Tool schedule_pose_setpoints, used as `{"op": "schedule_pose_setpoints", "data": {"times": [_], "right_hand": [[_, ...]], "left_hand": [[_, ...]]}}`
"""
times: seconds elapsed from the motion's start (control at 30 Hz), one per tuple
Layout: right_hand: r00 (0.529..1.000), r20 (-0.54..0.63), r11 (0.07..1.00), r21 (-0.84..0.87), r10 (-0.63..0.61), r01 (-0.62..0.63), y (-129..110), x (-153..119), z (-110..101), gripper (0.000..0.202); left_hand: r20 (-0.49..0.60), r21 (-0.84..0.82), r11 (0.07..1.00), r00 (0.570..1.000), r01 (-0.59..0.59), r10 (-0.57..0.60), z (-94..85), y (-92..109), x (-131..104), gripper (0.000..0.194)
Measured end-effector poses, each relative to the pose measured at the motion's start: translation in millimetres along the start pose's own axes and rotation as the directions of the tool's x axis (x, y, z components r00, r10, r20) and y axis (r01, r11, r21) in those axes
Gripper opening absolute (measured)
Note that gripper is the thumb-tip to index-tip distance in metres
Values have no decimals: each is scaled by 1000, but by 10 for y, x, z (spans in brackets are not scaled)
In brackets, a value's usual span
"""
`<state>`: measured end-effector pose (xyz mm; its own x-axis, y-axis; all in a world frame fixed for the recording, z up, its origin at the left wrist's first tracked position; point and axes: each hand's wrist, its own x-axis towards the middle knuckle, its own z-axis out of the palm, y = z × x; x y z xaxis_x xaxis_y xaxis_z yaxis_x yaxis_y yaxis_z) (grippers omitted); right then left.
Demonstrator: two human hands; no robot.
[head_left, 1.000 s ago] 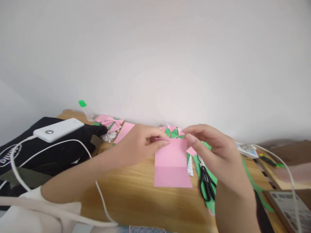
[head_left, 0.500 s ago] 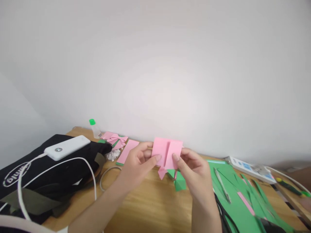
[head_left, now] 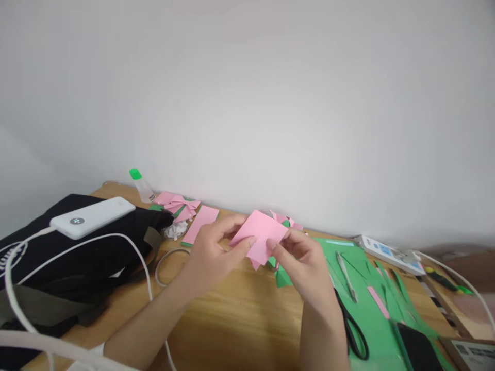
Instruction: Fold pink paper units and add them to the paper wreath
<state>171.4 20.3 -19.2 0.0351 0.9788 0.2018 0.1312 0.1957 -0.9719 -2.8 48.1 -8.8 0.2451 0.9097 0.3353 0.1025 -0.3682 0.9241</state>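
Observation:
A square of pink paper (head_left: 260, 234) is held up above the table, turned so one corner points away from me. My left hand (head_left: 216, 252) pinches its left side, thumb on top. On the right side, my right hand (head_left: 299, 257) grips it between thumb and fingers. Behind and below the square lie folded pink and green paper pieces (head_left: 283, 278), partly hidden by it and my right hand. Left of my left hand rests a stack of pink paper strips (head_left: 201, 222) with a green edge underneath.
A glue bottle (head_left: 142, 185), paper bows (head_left: 180, 203) and crumpled white scraps (head_left: 176, 230) are at the back left. A white power bank (head_left: 95, 217) lies on a black bag (head_left: 127, 278). Rightward are green paper (head_left: 371, 335), a pen (head_left: 347, 275), black scissors handles (head_left: 353, 330) and a power strip (head_left: 390, 254).
Both hands have turned the pink paper from edge-on-square to corner-up. Its creased face with the centre fold no longer shows; a plain face does. The view has shifted slightly.

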Motion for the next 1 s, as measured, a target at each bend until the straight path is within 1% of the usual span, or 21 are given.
{"op": "schedule_pose_setpoints", "data": {"times": [0.03,0.07,0.13,0.17,0.2,0.27,0.33,0.37,0.43,0.5,0.53,0.57,0.67,0.73,0.8,0.87,0.93,0.97,1.0], "right_hand": [[999,35,999,-30,-10,12,-14,-4,-18,9],[998,52,998,-52,-31,34,-31,-10,-37,12],[995,58,992,-93,-77,82,-68,-23,-73,25],[994,72,988,-120,-85,93,-85,-30,-87,24],[993,94,985,-146,-77,90,-98,-38,-95,18],[991,131,986,-161,-17,39,-112,-58,-97,5],[990,132,989,-144,44,-25,-113,-84,-80,7],[988,141,989,-139,64,-44,-111,-100,-69,7],[976,200,987,-147,92,-63,-102,-137,-49,7],[967,231,988,-131,108,-79,-91,-175,-37,9],[971,212,990,-103,113,-93,-83,-192,-31,10],[979,168,993,-60,115,-106,-73,-205,-23,12],[994,-4,987,125,106,-105,-31,-220,27,19],[993,-58,966,245,104,-87,0,-216,75,22],[994,-51,953,294,95,-75,23,-211,108,23],[999,-9,968,246,54,-50,31,-213,109,20],[999,37,988,152,15,-21,24,-223,80,10],[999,42,994,112,7,-11,15,-231,61,7],[1000,30,996,84,-3,0,4,-240,41,15]], "left_hand": [[43,74,996,998,-44,41,-39,7,3,17],[117,128,989,992,-71,55,-79,16,4,16],[275,188,978,961,-86,32,-142,38,4,15],[303,196,977,953,-81,18,-159,47,3,16],[295,190,980,956,-65,6,-165,53,4,20],[204,108,994,979,2,-24,-147,52,9,30],[98,-63,995,993,78,-71,-115,28,25,37],[68,-155,982,993,104,-95,-101,9,36,38],[51,-293,947,991,130,-120,-80,-35,60,39],[56,-370,919,991,135,-122,-65,-69,78,41],[56,-403,906,991,132,-119,-54,-78,81,42],[50,-437,891,992,124,-113,-40,-81,81,43],[14,-521,850,997,78,-82,18,-61,62,38],[-21,-531,847,998,32,-51,53,-42,42,32],[-46,-480,877,999,-21,-1,68,-32,25,20],[-44,-387,919,997,-75,63,62,-32,12,12],[-18,-295,951,995,-95,94,42,-34,-1,14],[-2,-261,961,996,-88,90,32,-33,-8,16],[17,-236,969,997,-71,78,23,-31,-15,17]]}}
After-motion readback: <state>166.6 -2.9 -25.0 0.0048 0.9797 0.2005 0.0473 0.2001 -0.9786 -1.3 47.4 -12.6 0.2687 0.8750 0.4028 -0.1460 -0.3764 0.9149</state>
